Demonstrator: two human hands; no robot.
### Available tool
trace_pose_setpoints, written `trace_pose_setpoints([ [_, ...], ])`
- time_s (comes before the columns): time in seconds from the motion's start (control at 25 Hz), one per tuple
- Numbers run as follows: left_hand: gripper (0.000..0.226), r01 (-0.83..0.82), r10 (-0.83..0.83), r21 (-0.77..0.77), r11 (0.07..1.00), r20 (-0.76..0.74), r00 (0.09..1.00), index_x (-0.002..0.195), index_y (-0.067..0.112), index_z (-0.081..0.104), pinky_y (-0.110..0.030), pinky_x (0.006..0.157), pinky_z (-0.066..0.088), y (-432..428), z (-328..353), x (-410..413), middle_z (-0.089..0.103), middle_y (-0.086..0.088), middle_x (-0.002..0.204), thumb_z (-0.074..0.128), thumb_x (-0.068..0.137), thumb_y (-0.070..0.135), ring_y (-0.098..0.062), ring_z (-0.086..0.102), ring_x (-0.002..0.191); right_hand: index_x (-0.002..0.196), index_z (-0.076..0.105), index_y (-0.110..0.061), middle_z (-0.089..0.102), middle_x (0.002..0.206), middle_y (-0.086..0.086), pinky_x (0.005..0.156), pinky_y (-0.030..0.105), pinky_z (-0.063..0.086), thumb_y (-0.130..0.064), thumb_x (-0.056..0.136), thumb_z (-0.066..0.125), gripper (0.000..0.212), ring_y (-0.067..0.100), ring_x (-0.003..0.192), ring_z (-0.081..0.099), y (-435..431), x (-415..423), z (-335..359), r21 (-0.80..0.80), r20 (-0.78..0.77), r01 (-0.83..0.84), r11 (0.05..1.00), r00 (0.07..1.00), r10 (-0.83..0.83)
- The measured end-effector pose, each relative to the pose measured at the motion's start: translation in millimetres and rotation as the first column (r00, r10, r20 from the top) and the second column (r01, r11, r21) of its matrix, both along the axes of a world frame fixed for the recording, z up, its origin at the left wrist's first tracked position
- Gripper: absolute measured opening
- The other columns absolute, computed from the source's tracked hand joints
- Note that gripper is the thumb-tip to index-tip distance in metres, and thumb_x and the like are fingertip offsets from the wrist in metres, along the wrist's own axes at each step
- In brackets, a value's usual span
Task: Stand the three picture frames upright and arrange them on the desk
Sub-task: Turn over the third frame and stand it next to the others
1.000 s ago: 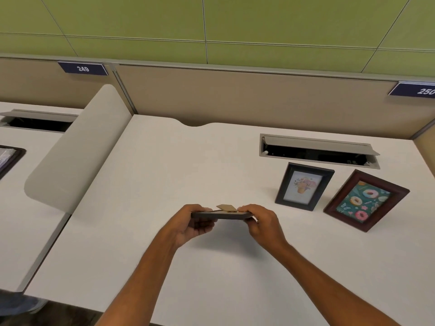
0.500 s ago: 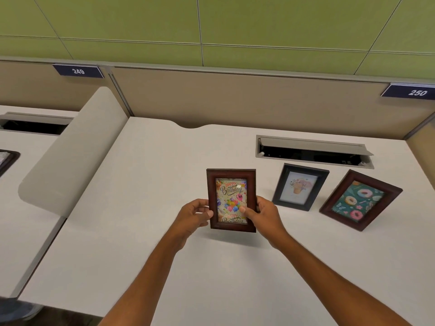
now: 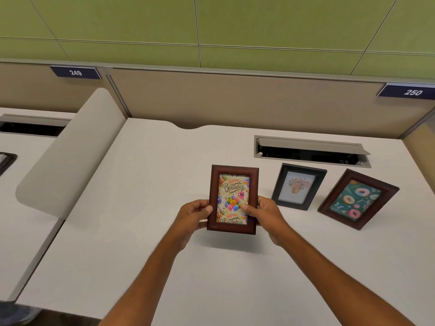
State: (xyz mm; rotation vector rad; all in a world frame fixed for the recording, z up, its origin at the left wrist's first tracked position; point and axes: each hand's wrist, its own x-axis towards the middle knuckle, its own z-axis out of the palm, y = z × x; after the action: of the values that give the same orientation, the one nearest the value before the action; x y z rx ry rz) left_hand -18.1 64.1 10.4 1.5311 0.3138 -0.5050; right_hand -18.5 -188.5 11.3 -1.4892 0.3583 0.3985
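A brown frame with a birthday picture (image 3: 233,184) is upright at the middle of the white desk (image 3: 141,208), its picture facing me. My left hand (image 3: 194,215) grips its left edge and my right hand (image 3: 266,215) grips its right edge, thumbs on the front. I cannot tell if its lower edge touches the desk. To its right a black frame with a flower picture (image 3: 299,185) stands upright. Further right a brown frame with a doughnut picture (image 3: 357,198) stands upright, turned at an angle.
An open cable hatch (image 3: 310,150) is sunk into the desk behind the two standing frames. A grey rounded divider (image 3: 70,151) bounds the desk on the left, and a beige partition (image 3: 235,100) runs along the back. Another dark frame (image 3: 6,160) lies on the neighbouring desk.
One second ago the birthday frame was held flat, edge-on to me. Both hands have since tipped it upright with the picture facing me and hold it there.
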Motion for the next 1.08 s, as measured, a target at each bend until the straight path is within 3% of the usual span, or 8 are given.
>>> trace_pose_setpoints([
  [0.2,0.058,-0.066,0.04,-0.173,0.983,-0.151,0.988,0.134,0.025,0.078,-0.054,0.1,0.065,-8.7,11.4,7.2,0.083,-0.006,0.13,0.051,0.106,0.067,-0.027,0.081,0.119,0.123,0.074,-0.022,0.086,0.111,-0.004,0.081,0.036,0.068,-0.03,0.094,0.083,0.032,0.02,0.101,0.083,1.1,0.3,-2.0,-0.009,-0.058,-0.114,0.993,0.992,0.113],
  [0.36,0.09,-0.149,0.088,-0.24,0.959,-0.245,0.965,0.14,0.015,0.073,-0.064,0.116,0.054,-10.6,14.8,13.8,0.079,-0.015,0.137,0.036,0.099,0.086,-0.038,0.077,0.126,0.119,0.074,-0.027,0.086,0.108,-0.009,0.075,0.029,0.068,-0.028,0.093,0.084,0.027,0.016,0.1,0.083,3.0,-4.6,-5.4,-0.018,-0.019,-0.16,0.987,0.987,0.159],
  [0.48,0.105,-0.162,0.099,-0.244,0.956,-0.252,0.963,0.138,0.014,0.076,-0.06,0.116,0.053,-9.5,18.0,18.9,0.079,-0.017,0.136,0.029,0.092,0.096,-0.038,0.077,0.126,0.122,0.075,-0.025,0.085,0.113,-0.005,0.085,0.033,0.068,-0.017,0.095,0.083,0.029,0.017,0.105,0.082,-0.9,-6.7,-9.6,-0.037,0.053,-0.191,0.981,0.98,0.193],
  [0.6,0.103,-0.147,0.113,-0.193,0.97,-0.177,0.978,0.13,0.019,0.083,-0.056,0.111,0.055,-11.2,18.5,24.6,0.081,-0.013,0.134,0.03,0.09,0.098,-0.032,0.079,0.123,0.123,0.079,-0.022,0.085,0.116,-0.003,0.091,0.031,0.065,-0.006,0.093,0.081,0.034,0.017,0.109,0.08,-5.7,-7.2,-16.0,-0.118,0.12,-0.194,0.974,0.971,0.208],
  [0.8,0.096,-0.177,0.159,-0.132,0.975,-0.14,0.977,0.131,0.021,0.083,-0.05,0.12,0.05,-18.1,14.0,36.5,0.085,-0.019,0.115,0.038,0.091,0.096,-0.037,0.077,0.112,0.125,0.081,-0.024,0.084,0.117,-0.007,0.095,0.023,0.061,0.004,0.092,0.078,0.043,0.007,0.11,0.077,-8.4,1.3,-26.0,-0.293,0.208,-0.171,0.941,0.949,0.237],
  [0.96,0.097,-0.158,0.142,-0.101,0.982,-0.151,0.978,0.137,0.021,0.077,-0.049,0.12,0.05,-31.2,17.8,58.1,0.084,-0.017,0.124,0.032,0.093,0.094,-0.038,0.075,0.125,0.122,0.08,-0.022,0.083,0.119,-0.003,0.1,0.029,0.061,0.007,0.093,0.076,0.041,0.014,0.113,0.076,-8.3,18.4,-38.6,-0.234,0.166,-0.088,0.968,0.978,0.129],
  [1.08,0.096,-0.14,0.127,-0.079,0.987,-0.152,0.98,0.138,0.019,0.076,-0.052,0.119,0.052,-42.0,19.2,80.8,0.085,-0.013,0.123,0.03,0.096,0.092,-0.035,0.076,0.124,0.117,0.076,-0.028,0.081,0.116,-0.01,0.101,0.028,0.06,0.005,0.095,0.075,0.04,0.009,0.112,0.075,-9.1,35.1,-46.6,-0.167,0.109,-0.04,0.985,0.992,0.059],
])
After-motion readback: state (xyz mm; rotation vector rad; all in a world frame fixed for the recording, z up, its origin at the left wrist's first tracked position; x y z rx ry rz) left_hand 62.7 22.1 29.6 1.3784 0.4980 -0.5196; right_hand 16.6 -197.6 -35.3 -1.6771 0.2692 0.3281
